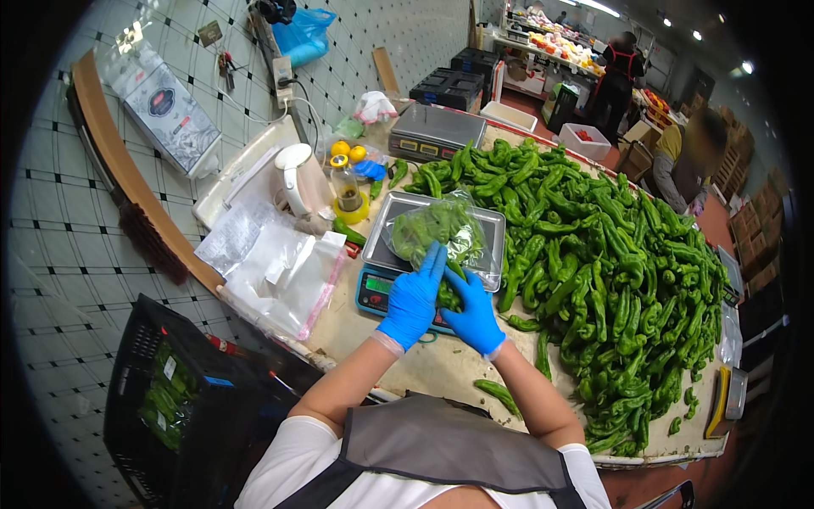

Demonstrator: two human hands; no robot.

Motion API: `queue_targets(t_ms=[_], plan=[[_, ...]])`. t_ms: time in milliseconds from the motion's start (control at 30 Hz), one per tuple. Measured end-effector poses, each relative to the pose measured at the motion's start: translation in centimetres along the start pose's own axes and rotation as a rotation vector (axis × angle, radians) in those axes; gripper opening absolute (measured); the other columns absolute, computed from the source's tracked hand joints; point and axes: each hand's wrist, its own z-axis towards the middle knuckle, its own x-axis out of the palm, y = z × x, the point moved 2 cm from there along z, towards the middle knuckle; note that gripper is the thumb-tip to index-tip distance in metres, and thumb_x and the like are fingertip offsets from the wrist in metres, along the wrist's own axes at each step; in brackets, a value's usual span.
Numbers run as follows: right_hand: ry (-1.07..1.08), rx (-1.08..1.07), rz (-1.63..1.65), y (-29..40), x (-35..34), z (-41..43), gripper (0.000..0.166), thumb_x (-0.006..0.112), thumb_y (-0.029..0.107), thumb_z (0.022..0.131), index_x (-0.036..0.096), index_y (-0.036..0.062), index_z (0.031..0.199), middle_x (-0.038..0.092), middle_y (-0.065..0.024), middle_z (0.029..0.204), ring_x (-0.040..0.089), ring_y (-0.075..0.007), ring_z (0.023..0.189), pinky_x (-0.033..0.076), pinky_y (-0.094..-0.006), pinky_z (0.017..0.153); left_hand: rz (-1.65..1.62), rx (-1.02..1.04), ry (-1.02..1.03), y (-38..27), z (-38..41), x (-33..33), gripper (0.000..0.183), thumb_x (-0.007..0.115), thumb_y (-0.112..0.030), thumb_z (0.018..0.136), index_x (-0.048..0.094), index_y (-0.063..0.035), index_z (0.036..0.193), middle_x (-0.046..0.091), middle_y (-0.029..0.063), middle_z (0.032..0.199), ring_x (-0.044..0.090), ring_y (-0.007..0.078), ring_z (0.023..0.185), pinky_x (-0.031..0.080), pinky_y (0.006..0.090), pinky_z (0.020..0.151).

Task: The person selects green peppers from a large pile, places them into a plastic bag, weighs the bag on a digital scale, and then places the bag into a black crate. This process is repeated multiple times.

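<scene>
A clear plastic bag of green peppers [442, 230] lies on the metal pan [497, 224] of a blue digital scale [371, 294] before me. My left hand [410, 304], in a blue glove, is at the bag's near side, index and middle fingers stretched along the plastic; its thumb is hidden. Close beside it, my right hand [475, 313], gloved alike, curves thumb and fingers around a few green peppers [449, 296] at the near end of the bag. The scale's green display is lit.
A large heap of green peppers [591, 273] covers the table's right side. Left of the scale are plastic bags [286, 280], a white kettle [304, 181] and a glass bottle [346, 191]. Another scale [435, 130] stands behind. A black crate [172, 394] holds bagged peppers; a person [683, 159] is across the table.
</scene>
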Motion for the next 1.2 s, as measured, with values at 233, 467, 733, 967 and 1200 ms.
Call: queue_targets(t_ms=[233, 467, 733, 967, 1200], plan=[[-0.079, -0.020, -0.088, -6.8, 3.5, 8.3, 0.071, 0.074, 0.011, 0.071, 0.047, 0.0067, 0.137, 0.042, -0.0303, 0.134, 0.050, -0.0471, 0.116, 0.043, -0.0465, 0.100, -0.043, 0.028, 0.018, -1.7, -0.8, 1.2, 0.080, 0.058, 0.003, 0.072, 0.036, -0.0064, 0.148, 0.043, 0.0146, 0.147, 0.058, 0.0304, 0.057, 0.048, 0.0393, 0.053], [-0.065, -0.084, 0.006, -3.7, 2.3, 4.4, 0.066, 0.077, 0.014, 0.078, 0.050, 0.0095, 0.138, 0.045, -0.0198, 0.138, 0.047, -0.0382, 0.125, 0.042, -0.0420, 0.103, -0.167, 0.234, -0.255, -1.1, -3.3, -0.9, 0.056, 0.067, -0.005, 0.072, 0.060, -0.0080, 0.127, 0.059, 0.0108, 0.129, 0.058, 0.0229, 0.064, 0.045, 0.0342, 0.057], [-0.275, -0.041, -0.045, -1.2, -1.5, -2.8, 0.039, 0.069, -0.003, 0.080, 0.065, 0.0065, 0.116, 0.055, -0.0133, 0.124, 0.058, -0.0220, 0.101, 0.051, -0.0273, 0.073, -0.327, 0.087, -0.204, -0.4, -7.7, -0.7, 0.036, 0.078, -0.024, 0.077, 0.052, -0.0111, 0.055, 0.057, 0.0089, 0.063, 0.056, 0.0277, 0.054, 0.041, 0.0354, 0.047], [-0.146, 0.010, 0.003, 0.5, -0.3, -3.3, 0.034, 0.069, -0.003, 0.079, 0.067, 0.0070, 0.112, 0.063, -0.0067, 0.097, 0.058, -0.0155, 0.077, 0.047, -0.0257, 0.063, -0.697, -0.509, 0.287, 2.0, -8.5, 2.2, 0.051, 0.064, -0.055, 0.087, 0.071, -0.0059, 0.078, 0.065, 0.0146, 0.070, 0.062, 0.0307, 0.064, 0.049, 0.0364, 0.059], [-0.158, 0.090, -0.350, -1.6, 1.9, -0.2, 0.026, 0.072, 0.023, 0.082, 0.070, 0.0128, 0.106, 0.066, -0.0068, 0.084, 0.065, -0.0227, 0.069, 0.049, -0.0330, 0.059, -0.490, -0.552, 0.553, 1.9, -6.0, 1.2, 0.063, 0.055, -0.067, 0.086, 0.073, -0.0063, 0.085, 0.065, 0.0167, 0.071, 0.062, 0.0343, 0.065, 0.047, 0.0403, 0.059]])
